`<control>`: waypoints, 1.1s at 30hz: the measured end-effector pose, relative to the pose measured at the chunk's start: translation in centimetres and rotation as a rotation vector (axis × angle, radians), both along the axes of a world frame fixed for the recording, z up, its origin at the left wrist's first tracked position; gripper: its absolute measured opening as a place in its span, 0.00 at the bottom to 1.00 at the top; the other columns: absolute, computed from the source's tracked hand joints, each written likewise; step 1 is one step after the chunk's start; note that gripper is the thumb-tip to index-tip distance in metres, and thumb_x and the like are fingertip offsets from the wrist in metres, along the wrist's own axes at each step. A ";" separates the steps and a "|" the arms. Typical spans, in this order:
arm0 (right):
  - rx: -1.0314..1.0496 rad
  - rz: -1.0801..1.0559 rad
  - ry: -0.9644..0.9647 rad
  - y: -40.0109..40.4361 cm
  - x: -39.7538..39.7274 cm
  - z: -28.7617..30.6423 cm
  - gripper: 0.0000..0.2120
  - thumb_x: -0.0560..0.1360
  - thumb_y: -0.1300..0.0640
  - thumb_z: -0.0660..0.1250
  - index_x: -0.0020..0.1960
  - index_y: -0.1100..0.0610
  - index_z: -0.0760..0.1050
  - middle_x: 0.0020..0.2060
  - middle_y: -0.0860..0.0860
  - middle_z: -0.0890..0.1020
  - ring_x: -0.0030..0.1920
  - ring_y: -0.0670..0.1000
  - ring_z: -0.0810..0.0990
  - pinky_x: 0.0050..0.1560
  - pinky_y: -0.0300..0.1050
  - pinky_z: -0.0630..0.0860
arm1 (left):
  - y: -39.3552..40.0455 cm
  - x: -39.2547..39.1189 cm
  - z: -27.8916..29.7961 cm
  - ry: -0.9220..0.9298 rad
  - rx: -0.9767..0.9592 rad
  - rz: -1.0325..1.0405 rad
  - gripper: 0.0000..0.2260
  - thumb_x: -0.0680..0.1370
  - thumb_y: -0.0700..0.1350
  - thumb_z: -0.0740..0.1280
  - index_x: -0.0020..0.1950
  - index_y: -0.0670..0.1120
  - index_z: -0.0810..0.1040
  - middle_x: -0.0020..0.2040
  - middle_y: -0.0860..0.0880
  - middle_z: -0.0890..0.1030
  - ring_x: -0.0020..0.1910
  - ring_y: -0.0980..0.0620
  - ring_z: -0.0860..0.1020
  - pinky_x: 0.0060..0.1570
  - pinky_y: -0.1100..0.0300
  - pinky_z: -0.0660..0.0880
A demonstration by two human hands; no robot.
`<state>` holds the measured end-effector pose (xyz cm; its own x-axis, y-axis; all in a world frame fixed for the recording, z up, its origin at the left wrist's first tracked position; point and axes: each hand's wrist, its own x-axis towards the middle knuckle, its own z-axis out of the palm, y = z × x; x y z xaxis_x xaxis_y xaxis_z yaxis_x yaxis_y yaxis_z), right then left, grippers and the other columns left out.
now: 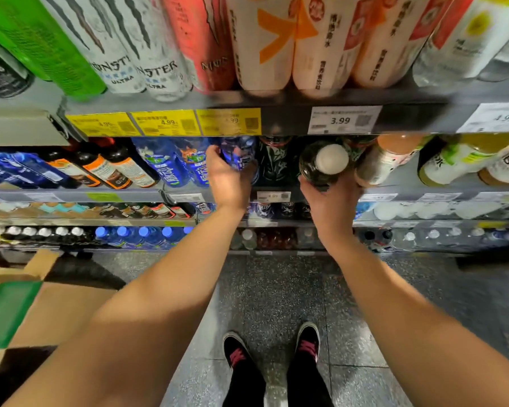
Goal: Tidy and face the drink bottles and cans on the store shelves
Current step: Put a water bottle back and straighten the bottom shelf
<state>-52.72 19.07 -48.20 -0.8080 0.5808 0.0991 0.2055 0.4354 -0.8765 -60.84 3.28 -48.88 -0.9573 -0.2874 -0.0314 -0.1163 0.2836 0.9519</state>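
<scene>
My left hand (pixel 228 179) grips a dark blue bottle (pixel 238 152) on the second shelf, just under the yellow price tags. My right hand (pixel 329 201) holds a dark bottle with a white cap (pixel 325 163), tilted with its cap towards me, in front of the same shelf. Between the two stands a black-labelled bottle (pixel 274 164). Blue bottles (pixel 171 165) fill the row left of my left hand; pale orange and green-labelled bottles (pixel 388 163) lie to the right.
The top shelf carries Monster cans (pixel 135 54) and tall white-and-orange bottles (pixel 321 48). Lower shelves hold rows of capped bottles (pixel 147 235). Cardboard boxes (pixel 41 304) and a green lid (pixel 8 312) sit on the floor at left. My shoes (pixel 274 353) stand on speckled tiles.
</scene>
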 end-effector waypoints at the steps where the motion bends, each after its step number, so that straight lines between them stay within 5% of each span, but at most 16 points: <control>1: 0.007 0.007 -0.007 0.1 -0.5 -0.1 0.34 0.69 0.53 0.79 0.70 0.62 0.70 0.62 0.53 0.78 0.61 0.40 0.71 0.66 0.28 0.65 | 0.2 -0.3 -0.2 0.003 -0.030 -0.001 0.21 0.68 0.38 0.77 0.51 0.50 0.68 0.50 0.47 0.78 0.45 0.52 0.76 0.49 0.59 0.72; 3: 0.032 0.013 -0.004 0.3 -1.6 -0.3 0.36 0.69 0.52 0.79 0.71 0.63 0.68 0.62 0.57 0.80 0.63 0.52 0.77 0.66 0.43 0.73 | 0.5 -0.6 -0.7 0.000 -0.056 0.024 0.21 0.69 0.40 0.78 0.52 0.46 0.69 0.51 0.45 0.78 0.47 0.49 0.76 0.51 0.59 0.72; 7: 0.089 0.041 -0.029 0.5 -4.0 0.2 0.35 0.71 0.49 0.77 0.70 0.64 0.69 0.61 0.58 0.80 0.61 0.57 0.79 0.62 0.45 0.75 | 0.9 -1.1 -1.3 0.008 -0.095 0.136 0.21 0.68 0.44 0.80 0.51 0.46 0.70 0.48 0.48 0.79 0.45 0.49 0.77 0.49 0.58 0.74; 14: -0.014 0.109 -0.119 0.7 -4.8 0.0 0.37 0.76 0.48 0.72 0.77 0.60 0.59 0.68 0.57 0.77 0.65 0.57 0.78 0.62 0.35 0.69 | 1.3 -0.1 -1.6 0.021 -0.143 0.328 0.30 0.67 0.46 0.81 0.64 0.41 0.74 0.55 0.49 0.78 0.50 0.56 0.72 0.50 0.72 0.63; 19: -0.066 0.228 -0.131 0.6 -5.2 -0.4 0.34 0.76 0.47 0.72 0.74 0.58 0.62 0.64 0.53 0.80 0.62 0.52 0.79 0.62 0.38 0.73 | 2.2 0.4 -1.1 0.024 -0.171 0.396 0.31 0.65 0.43 0.82 0.63 0.39 0.73 0.61 0.42 0.73 0.52 0.49 0.74 0.52 0.69 0.65; 22: -0.095 0.217 -0.110 0.5 -5.1 -0.5 0.32 0.76 0.48 0.72 0.74 0.57 0.63 0.64 0.52 0.80 0.62 0.51 0.79 0.59 0.36 0.71 | 3.7 1.0 -0.6 0.075 -0.131 0.452 0.29 0.63 0.41 0.83 0.56 0.37 0.72 0.54 0.43 0.72 0.52 0.43 0.74 0.55 0.59 0.69; 25: -0.074 0.209 -0.103 0.5 -4.8 -1.0 0.31 0.75 0.49 0.74 0.72 0.59 0.66 0.63 0.54 0.80 0.61 0.53 0.80 0.57 0.39 0.74 | 6.0 1.9 -0.7 0.118 -0.102 0.329 0.23 0.66 0.39 0.80 0.50 0.45 0.68 0.48 0.45 0.73 0.49 0.45 0.75 0.58 0.52 0.72; 30: 0.012 0.250 -0.158 1.4 -4.7 -1.8 0.31 0.74 0.51 0.74 0.71 0.60 0.66 0.64 0.55 0.79 0.63 0.55 0.79 0.59 0.47 0.76 | 7.5 1.5 -1.9 0.031 -0.079 0.189 0.26 0.72 0.42 0.75 0.67 0.42 0.72 0.62 0.45 0.79 0.62 0.48 0.77 0.64 0.56 0.72; 33: 0.010 0.256 -0.186 1.4 -4.8 -1.7 0.30 0.75 0.51 0.73 0.72 0.59 0.67 0.65 0.55 0.79 0.64 0.55 0.78 0.61 0.46 0.75 | 7.4 1.1 -2.2 0.005 -0.162 0.198 0.27 0.73 0.42 0.75 0.70 0.42 0.72 0.61 0.45 0.79 0.61 0.46 0.78 0.61 0.54 0.73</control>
<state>-57.51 20.47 -49.92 -0.9328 0.3555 -0.0594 0.2442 0.5023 -0.8295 -59.74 10.66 -51.04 -0.8817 -0.4705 0.0349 -0.1803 0.4044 0.8966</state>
